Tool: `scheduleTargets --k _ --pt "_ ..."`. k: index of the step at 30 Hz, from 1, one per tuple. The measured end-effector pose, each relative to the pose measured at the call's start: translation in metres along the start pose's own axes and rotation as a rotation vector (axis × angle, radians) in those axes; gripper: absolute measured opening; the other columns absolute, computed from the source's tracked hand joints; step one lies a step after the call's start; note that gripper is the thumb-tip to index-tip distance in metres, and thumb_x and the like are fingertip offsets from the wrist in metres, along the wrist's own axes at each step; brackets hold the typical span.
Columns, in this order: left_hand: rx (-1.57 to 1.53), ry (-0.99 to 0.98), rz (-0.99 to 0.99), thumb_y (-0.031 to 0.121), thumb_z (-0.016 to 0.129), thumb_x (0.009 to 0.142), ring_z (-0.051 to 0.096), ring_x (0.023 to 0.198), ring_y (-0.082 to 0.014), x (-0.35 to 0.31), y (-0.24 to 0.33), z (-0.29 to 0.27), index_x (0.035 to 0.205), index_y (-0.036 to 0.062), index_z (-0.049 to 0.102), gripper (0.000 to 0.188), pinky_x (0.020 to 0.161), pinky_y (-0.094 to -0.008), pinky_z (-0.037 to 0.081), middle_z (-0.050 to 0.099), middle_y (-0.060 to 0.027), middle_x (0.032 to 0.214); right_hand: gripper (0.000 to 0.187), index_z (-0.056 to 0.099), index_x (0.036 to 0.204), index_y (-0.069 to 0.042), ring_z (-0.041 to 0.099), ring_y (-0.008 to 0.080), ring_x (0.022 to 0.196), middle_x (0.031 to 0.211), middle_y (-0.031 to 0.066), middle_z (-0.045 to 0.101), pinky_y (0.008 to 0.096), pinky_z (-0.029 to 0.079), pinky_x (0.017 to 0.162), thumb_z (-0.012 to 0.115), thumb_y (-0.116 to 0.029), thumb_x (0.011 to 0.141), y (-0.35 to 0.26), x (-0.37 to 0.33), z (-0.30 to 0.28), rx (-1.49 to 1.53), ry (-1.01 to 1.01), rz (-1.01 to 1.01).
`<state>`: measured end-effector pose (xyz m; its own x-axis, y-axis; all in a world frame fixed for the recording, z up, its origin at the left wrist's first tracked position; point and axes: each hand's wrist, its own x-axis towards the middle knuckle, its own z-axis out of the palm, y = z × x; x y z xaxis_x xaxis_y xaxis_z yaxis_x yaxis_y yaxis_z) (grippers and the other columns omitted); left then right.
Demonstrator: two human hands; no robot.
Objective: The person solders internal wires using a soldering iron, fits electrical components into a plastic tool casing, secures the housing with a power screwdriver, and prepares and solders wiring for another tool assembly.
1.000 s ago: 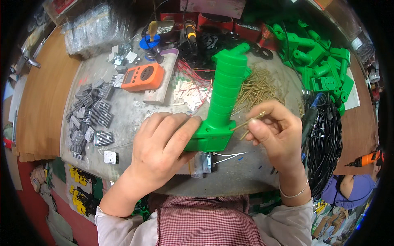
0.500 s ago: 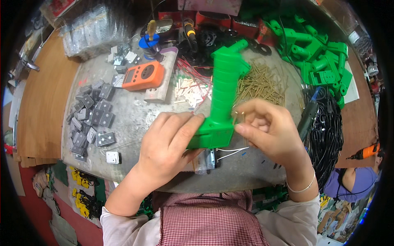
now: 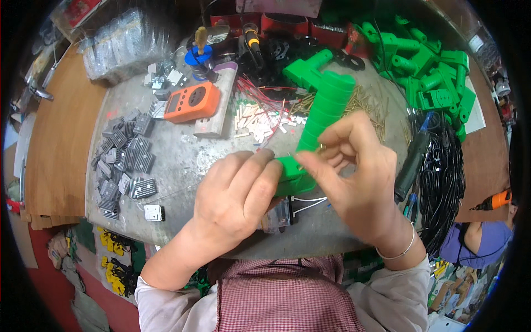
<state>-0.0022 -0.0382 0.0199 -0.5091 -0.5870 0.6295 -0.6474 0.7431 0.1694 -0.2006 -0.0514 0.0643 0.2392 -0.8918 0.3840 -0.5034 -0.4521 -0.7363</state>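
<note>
My left hand (image 3: 238, 191) is wrapped round the base of a green plastic tool housing (image 3: 326, 113), whose ribbed round handle tilts up and away to the right. My right hand (image 3: 354, 163) is closed in a pinch just above the housing's base. A brass-coloured screw (image 3: 321, 147) glints between its fingers, mostly hidden by them. The thumb tip is right by a hole in the base. Behind the handle lies a loose pile of brass-coloured screws (image 3: 368, 108). Another green housing (image 3: 307, 67) rests beyond.
Grey finned blocks (image 3: 130, 149) are heaped at left, near an orange multimeter (image 3: 192, 102). White connectors (image 3: 260, 120) with red wires lie mid-table. Green housings (image 3: 437, 77) pile up at far right, above bundled black cables (image 3: 442, 177) and a dark-handled tool (image 3: 412, 166). A person (image 3: 475, 243) sits at right.
The housing's handle has tipped to the right from nearly upright. My right hand has shifted slightly left, its thumb now over the housing's base.
</note>
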Motion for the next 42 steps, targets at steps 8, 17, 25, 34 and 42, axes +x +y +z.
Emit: scheduleTargets --k 8,17,25,34,42 --pt "-0.157 -0.058 0.037 0.007 0.088 0.055 0.063 0.089 -0.0341 0.008 -0.021 -0.009 0.115 0.0027 0.052 0.070 0.074 -0.0421 0.051 0.065 -0.0175 0.107 0.042 0.070 0.117 -0.001 0.058 0.0230 0.079 0.092 0.0078 0.062 0.0335 0.049 0.066 0.063 0.009 0.077 -0.005 -0.012 -0.050 -0.540 -0.013 -0.508" --pt "-0.246 -0.041 0.213 0.010 0.091 0.053 0.060 0.111 -0.0356 0.038 -0.021 -0.013 0.127 0.0032 0.051 0.084 0.089 -0.0422 0.051 0.058 -0.0211 0.129 0.033 0.066 0.108 -0.008 0.061 0.0301 0.106 0.106 0.0095 0.063 0.0456 0.047 0.100 0.065 -0.013 0.076 -0.019 -0.006 -0.052 -1.097 -0.286 -0.643" --pt "-0.492 -0.325 -0.250 0.028 0.086 0.061 0.057 0.117 -0.0369 -0.036 0.017 0.024 0.134 0.0000 0.050 0.086 0.099 -0.0444 0.045 0.058 -0.0193 0.129 0.044 0.060 0.106 -0.003 0.057 0.0322 0.084 0.090 0.0117 0.053 0.0432 0.046 0.073 0.072 -0.014 0.066 0.043 -0.056 -0.036 -0.747 -0.566 -0.103" --pt "-0.428 -0.381 -0.281 0.030 0.083 0.063 0.060 0.106 -0.0382 -0.042 0.014 0.045 0.129 -0.0019 0.051 0.080 0.090 -0.0444 0.047 0.058 -0.0200 0.125 0.032 0.059 0.096 -0.006 0.057 0.0245 0.087 0.090 0.0064 0.053 0.0373 0.046 0.076 0.069 -0.018 0.068 0.059 -0.055 -0.020 -0.580 -0.565 -0.093" --pt "-0.212 -0.645 0.137 0.037 0.081 0.063 0.060 0.072 -0.0229 -0.005 0.018 0.049 0.148 0.0317 0.043 0.094 0.065 -0.0314 0.054 0.038 -0.0169 0.153 0.021 0.067 0.091 -0.008 0.056 0.0246 0.096 0.099 0.0062 0.059 0.0384 0.046 0.078 0.066 -0.022 0.075 0.052 -0.077 -0.011 -0.683 -0.653 -0.064"
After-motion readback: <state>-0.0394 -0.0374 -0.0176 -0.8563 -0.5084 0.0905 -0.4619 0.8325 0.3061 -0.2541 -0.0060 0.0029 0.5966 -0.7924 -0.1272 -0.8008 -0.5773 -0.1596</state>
